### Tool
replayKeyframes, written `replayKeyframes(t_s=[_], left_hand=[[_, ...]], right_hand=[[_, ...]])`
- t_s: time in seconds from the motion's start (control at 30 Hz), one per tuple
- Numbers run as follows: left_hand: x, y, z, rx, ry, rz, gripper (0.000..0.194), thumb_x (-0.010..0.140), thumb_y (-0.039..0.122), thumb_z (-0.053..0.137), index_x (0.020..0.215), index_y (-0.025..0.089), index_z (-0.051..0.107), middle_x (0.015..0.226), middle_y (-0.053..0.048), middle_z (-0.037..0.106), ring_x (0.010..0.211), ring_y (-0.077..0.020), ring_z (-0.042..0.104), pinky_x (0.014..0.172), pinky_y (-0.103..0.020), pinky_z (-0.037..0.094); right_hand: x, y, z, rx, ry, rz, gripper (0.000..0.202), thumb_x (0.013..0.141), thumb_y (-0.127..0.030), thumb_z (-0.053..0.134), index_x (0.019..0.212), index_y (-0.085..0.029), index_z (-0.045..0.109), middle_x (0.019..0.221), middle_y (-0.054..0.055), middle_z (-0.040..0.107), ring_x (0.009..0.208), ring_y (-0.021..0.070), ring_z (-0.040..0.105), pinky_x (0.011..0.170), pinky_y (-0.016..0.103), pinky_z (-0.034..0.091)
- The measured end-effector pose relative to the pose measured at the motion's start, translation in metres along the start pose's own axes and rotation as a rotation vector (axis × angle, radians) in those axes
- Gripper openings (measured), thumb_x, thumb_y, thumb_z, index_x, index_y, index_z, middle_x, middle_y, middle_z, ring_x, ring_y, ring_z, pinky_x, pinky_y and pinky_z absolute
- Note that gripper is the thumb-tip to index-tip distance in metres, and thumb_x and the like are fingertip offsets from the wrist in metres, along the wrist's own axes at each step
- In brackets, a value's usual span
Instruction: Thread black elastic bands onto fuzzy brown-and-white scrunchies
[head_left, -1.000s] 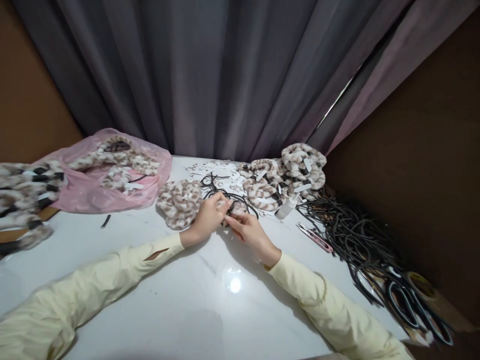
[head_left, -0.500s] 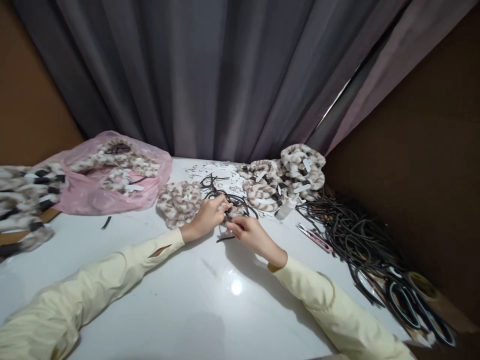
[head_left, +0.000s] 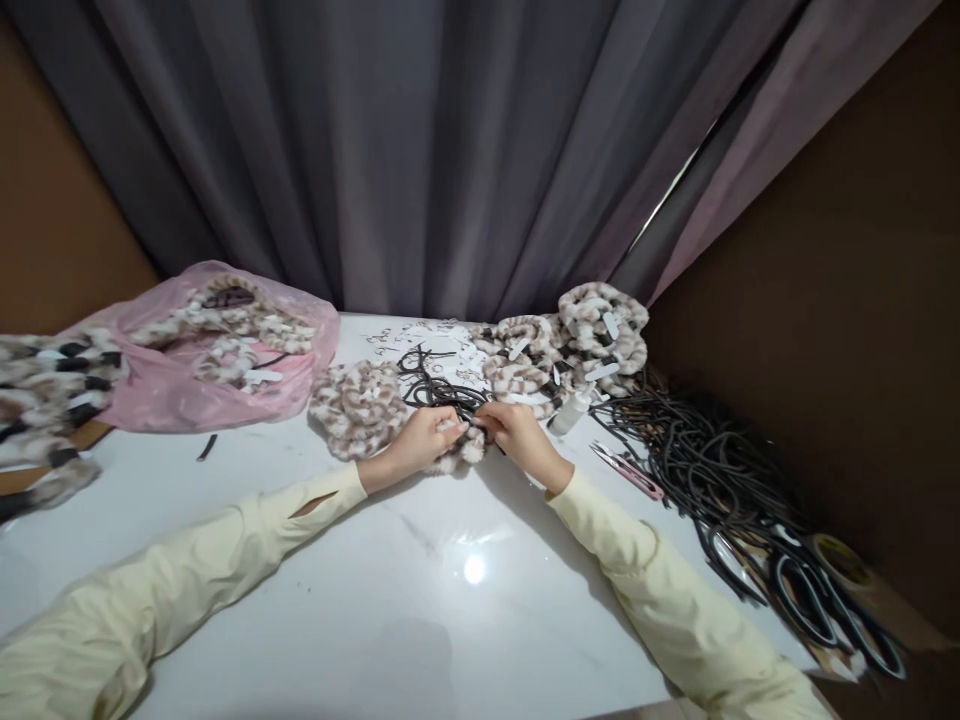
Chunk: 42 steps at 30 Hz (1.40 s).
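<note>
My left hand point(head_left: 426, 438) is closed, with thumb and fingers pinched on a small brown-and-white furry strip point(head_left: 472, 450). From the other side my right hand point(head_left: 523, 440) pinches at the upper edge of the same strip, its fingertips close to those of the left. What exactly lies between the right fingertips is too small to make out. Right behind both hands lies a bundle of black cords point(head_left: 431, 378). To the left of them sits a pile of matching furry rings point(head_left: 360, 405), close to my left wrist.
A pink plastic bag point(head_left: 300, 385) with furry bands stands at the left. Furry rings with white tags point(head_left: 600, 325) are piled at back right, near a small bottle point(head_left: 571, 410). Pink-handled thread snips point(head_left: 630, 472) lie before a heap of black cords point(head_left: 712, 470) along the right edge.
My right hand has moved up and slightly right, its fingers now higher beside the left hand. The left hand has lowered slightly, and more of the furry strip shows below the hands.
</note>
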<state>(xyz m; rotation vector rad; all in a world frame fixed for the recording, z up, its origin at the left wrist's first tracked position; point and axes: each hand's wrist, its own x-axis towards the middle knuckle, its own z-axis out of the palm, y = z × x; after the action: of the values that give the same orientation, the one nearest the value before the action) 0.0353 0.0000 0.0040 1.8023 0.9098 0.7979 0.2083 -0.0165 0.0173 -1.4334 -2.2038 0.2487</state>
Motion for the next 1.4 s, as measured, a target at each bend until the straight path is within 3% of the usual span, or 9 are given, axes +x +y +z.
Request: replayKeyframes(t_s=[0.27,0.4,0.47,0.6,0.8,0.87,1.03,1.27,1.4], left_hand=[[-0.008,-0.002,0.007,-0.062,-0.034,-0.036,0.025,0.078,0.032,0.052,0.060,0.016,0.046,0.046,0.004,0.046,0.041,-0.0065,0.039,0.043,-0.018,0.029],[-0.006,-0.003,0.011,-0.408,0.013,-0.212,0.023,0.072,0.022,0.062,0.055,0.013,0.048,0.045,0.002,0.050,0.039,-0.0049,0.039,0.040,-0.016,0.026],[-0.001,-0.004,0.009,-0.607,0.055,-0.302,0.024,0.070,0.018,0.064,0.054,0.012,0.047,0.045,0.002,0.049,0.038,-0.0035,0.037,0.038,-0.015,0.024],[0.009,-0.008,0.003,-0.793,0.025,-0.393,0.023,0.072,0.015,0.060,0.057,0.013,0.042,0.048,0.005,0.041,0.036,-0.0014,0.030,0.037,-0.014,0.024],[0.009,0.000,-0.001,-0.976,-0.108,-0.500,0.018,0.070,0.007,0.050,0.062,0.016,0.037,0.047,0.008,0.031,0.034,-0.0017,0.025,0.037,-0.013,0.027],[0.007,0.005,-0.001,-0.999,-0.129,-0.507,0.015,0.069,0.007,0.049,0.064,0.016,0.038,0.047,0.008,0.030,0.034,-0.0019,0.024,0.036,-0.012,0.026],[0.004,0.016,0.000,-0.977,-0.156,-0.477,0.018,0.062,0.004,0.049,0.058,0.016,0.038,0.043,0.008,0.032,0.032,-0.0017,0.022,0.034,-0.013,0.022],[0.002,0.012,0.001,-0.836,-0.082,-0.386,0.024,0.064,0.009,0.061,0.051,0.014,0.041,0.042,0.005,0.039,0.032,0.0000,0.025,0.033,-0.014,0.016],[0.000,0.011,0.000,-0.748,-0.029,-0.382,0.028,0.066,0.018,0.066,0.052,0.014,0.042,0.043,0.005,0.040,0.033,0.0000,0.026,0.034,-0.015,0.015]], right_hand=[[-0.003,0.002,-0.002,-0.076,0.023,-0.040,0.019,0.084,-0.013,0.049,0.077,-0.017,0.066,0.082,0.005,0.063,0.079,0.0168,0.056,0.064,0.023,0.037],[-0.008,-0.013,-0.002,-0.212,0.192,-0.078,0.023,0.086,-0.015,0.041,0.101,-0.015,0.060,0.104,0.011,0.058,0.093,0.0204,0.053,0.070,0.027,0.040],[-0.014,-0.025,-0.002,-0.209,0.245,-0.117,0.028,0.084,-0.010,0.038,0.107,-0.013,0.055,0.106,0.011,0.058,0.097,0.0205,0.052,0.075,0.027,0.040],[-0.027,-0.047,-0.001,-0.277,0.112,-0.063,0.021,0.074,-0.012,0.043,0.085,-0.016,0.060,0.079,0.005,0.064,0.070,0.0177,0.056,0.060,0.025,0.036],[-0.030,-0.053,0.014,-0.346,-0.030,0.193,0.025,0.081,-0.024,0.041,0.099,-0.019,0.058,0.078,0.006,0.067,0.060,0.0164,0.057,0.052,0.024,0.028],[-0.026,-0.049,0.019,-0.199,-0.029,0.282,0.024,0.084,-0.026,0.039,0.095,-0.017,0.058,0.069,0.006,0.065,0.056,0.0164,0.055,0.054,0.024,0.030],[-0.019,-0.040,0.024,0.490,-0.041,0.350,0.016,0.081,-0.018,0.038,0.076,-0.016,0.053,0.044,-0.003,0.048,0.044,0.0118,0.045,0.052,0.023,0.036],[-0.016,-0.043,0.019,0.797,-0.140,0.405,0.027,0.077,-0.019,0.040,0.050,-0.017,0.043,0.036,-0.004,0.040,0.032,0.0054,0.032,0.036,0.018,0.024],[-0.016,-0.048,0.019,0.913,-0.100,0.458,0.020,0.075,-0.023,0.047,0.057,-0.019,0.039,0.037,-0.009,0.031,0.033,0.0044,0.025,0.035,0.018,0.019]])
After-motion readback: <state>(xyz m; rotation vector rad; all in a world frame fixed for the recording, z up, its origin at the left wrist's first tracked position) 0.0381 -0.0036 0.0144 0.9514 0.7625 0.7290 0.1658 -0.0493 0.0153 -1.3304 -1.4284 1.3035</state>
